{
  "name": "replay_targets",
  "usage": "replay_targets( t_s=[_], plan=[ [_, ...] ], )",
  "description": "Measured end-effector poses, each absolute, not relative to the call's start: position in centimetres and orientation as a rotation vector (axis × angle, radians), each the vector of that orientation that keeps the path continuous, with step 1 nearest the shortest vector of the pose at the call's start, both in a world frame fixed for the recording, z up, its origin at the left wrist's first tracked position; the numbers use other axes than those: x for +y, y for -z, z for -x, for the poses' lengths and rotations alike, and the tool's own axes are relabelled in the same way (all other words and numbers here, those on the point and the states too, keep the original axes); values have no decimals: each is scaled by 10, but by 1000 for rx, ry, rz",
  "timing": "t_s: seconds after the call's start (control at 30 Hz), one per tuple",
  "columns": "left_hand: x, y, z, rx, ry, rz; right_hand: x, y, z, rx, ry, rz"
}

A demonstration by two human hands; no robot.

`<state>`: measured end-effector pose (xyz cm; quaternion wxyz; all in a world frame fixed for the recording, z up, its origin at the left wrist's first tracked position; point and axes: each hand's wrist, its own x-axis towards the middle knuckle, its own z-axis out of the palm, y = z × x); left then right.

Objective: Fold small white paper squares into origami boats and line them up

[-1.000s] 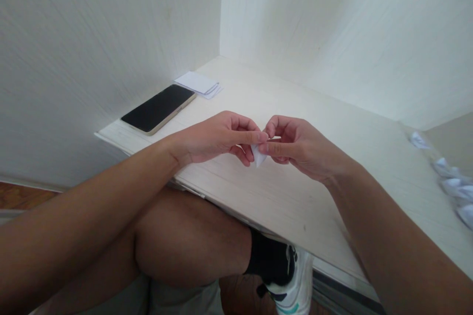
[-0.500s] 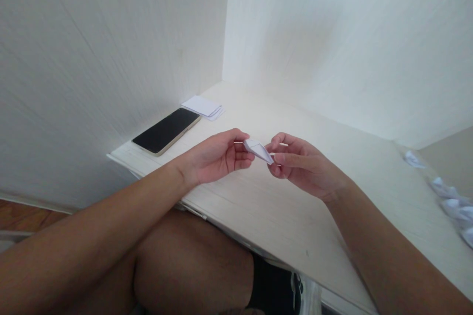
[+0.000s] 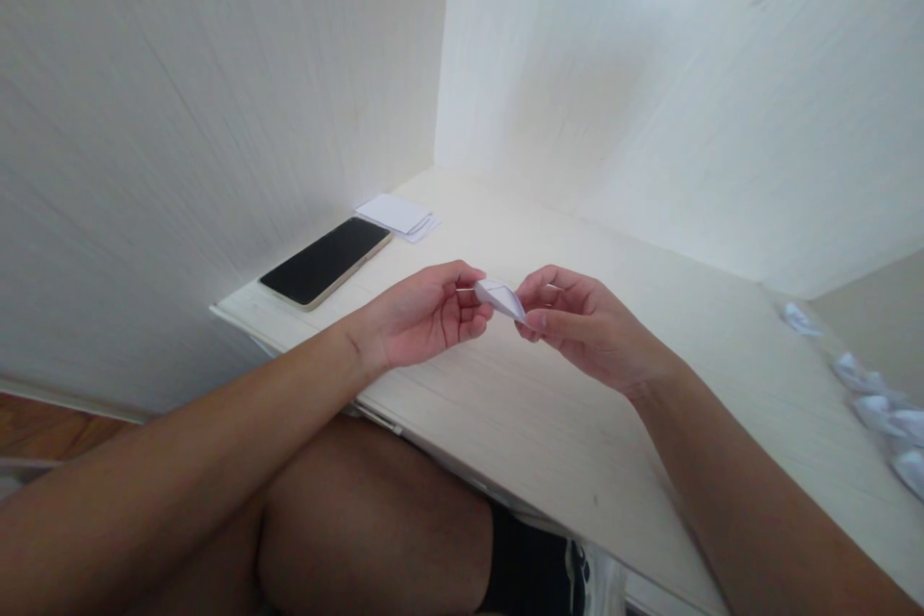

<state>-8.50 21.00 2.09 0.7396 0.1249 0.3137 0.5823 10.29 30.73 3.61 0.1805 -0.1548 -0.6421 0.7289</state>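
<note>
Between my hands, above the white table [image 3: 577, 443], is a small piece of folded white paper [image 3: 500, 297]. My left hand [image 3: 440, 316] pinches its left end between thumb and fingers, palm turned partly upward. The paper's right tip sits at the thumb and fingers of my right hand [image 3: 577, 322]. A folded flap line shows on the side that faces me, and its right part bows slightly apart. The fingers behind the paper are partly hidden.
A black-screened phone [image 3: 326, 262] lies near the table's left edge, beside a stack of folded white paper sheets [image 3: 396, 213]. Several folded white paper pieces [image 3: 877, 412] line the right edge. White walls rise behind and to the left. My bent leg [image 3: 382, 520] is below the front edge.
The paper has turned from pointing downward to lying slantwise between my hands, and my hands have moved slightly apart. The camera view has tilted up. Over the last half second little has shifted.
</note>
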Motion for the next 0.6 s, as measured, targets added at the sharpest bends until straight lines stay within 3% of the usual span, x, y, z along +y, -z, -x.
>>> replay_targets(
  t_s=[0.37,0.5,0.6],
  plan=[
    [208,-25,85,707,-1272,-234,308,-35,-101,-1941,-1868,511],
    [209,-26,86,705,-1310,-195,304,-38,-100,-2037,-1600,510],
    [209,-27,87,695,-1336,-172,299,-40,-100,-2157,-1197,522]
  ],
)
